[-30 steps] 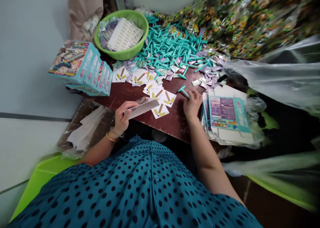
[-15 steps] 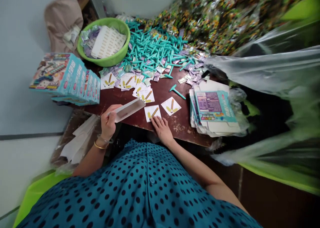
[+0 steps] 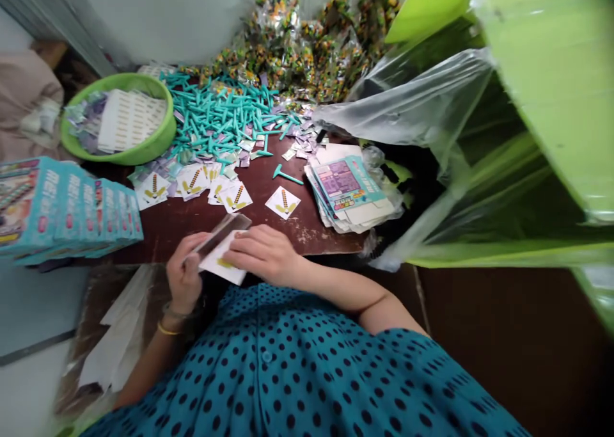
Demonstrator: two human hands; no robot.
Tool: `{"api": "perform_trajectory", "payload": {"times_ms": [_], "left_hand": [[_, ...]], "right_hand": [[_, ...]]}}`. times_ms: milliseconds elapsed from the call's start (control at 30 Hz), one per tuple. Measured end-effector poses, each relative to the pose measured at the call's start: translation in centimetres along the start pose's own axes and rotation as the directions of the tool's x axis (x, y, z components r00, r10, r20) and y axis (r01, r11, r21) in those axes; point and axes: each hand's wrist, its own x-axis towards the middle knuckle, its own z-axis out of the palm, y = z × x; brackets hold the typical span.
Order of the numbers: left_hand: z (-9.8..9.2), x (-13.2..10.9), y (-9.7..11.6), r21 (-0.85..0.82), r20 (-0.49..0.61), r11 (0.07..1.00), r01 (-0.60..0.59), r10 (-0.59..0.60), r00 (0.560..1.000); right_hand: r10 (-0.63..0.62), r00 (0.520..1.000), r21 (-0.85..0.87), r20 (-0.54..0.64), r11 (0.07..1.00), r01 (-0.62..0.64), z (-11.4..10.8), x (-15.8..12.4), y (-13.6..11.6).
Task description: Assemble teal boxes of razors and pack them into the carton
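Note:
My left hand (image 3: 185, 274) is closed around the side of a narrow open cardboard box (image 3: 221, 233), tilted so that its greyish inside shows. Against the box's near edge, my right hand (image 3: 266, 254) holds a white card (image 3: 234, 274) printed with a yellow pickaxe; its fingers cover much of the picture. Whether the card is partly inside the box I cannot tell. Just beyond lies a single pickaxe card (image 3: 283, 203), with a loose teal plastic pickaxe (image 3: 288, 174) above it. Several more cards (image 3: 236, 197) overlap to the left.
Stacked teal printed boxes (image 3: 71, 210) stand at left, below a green basin (image 3: 167, 127) of sachets. A heap of teal pickaxes (image 3: 225, 114) covers the table's back. Flattened boxes (image 3: 343, 184) are piled right, beside plastic sheeting (image 3: 412, 107). Foil-like packets (image 3: 307, 53) fill the back.
My right hand has lifted the nearest card off the table and brought it left to the box. The box has come nearer my body. The view has swung right.

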Motion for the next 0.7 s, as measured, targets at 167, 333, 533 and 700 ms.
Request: {"api": "perform_trajectory", "payload": {"times_ms": [167, 333, 533, 700], "left_hand": [[0.2, -0.6, 0.8, 0.034, -0.071, 0.999, -0.02, 0.023, 0.997], [-0.4, -1.2, 0.4, -0.007, -0.039, 0.996, -0.087, 0.087, 0.995], [-0.6, -0.8, 0.4, 0.049, -0.047, 0.994, -0.098, 0.1, 0.994], [-2.0, -1.4, -0.3, 0.191, -0.237, 0.972, -0.141, 0.185, 0.954]], "right_hand": [[-0.016, 0.981, -0.078, 0.195, 0.996, 0.032, 3.1, 3.7, -0.3], [-0.022, 0.958, -0.088, 0.285, 0.995, 0.049, 2.8, 3.2, -0.1], [-0.082, 0.982, 0.033, 0.17, 0.996, 0.077, 2.5, 3.1, -0.3], [0.227, 0.974, -0.019, 0.013, 0.974, -0.227, 0.8, -2.1, 5.2]]}}
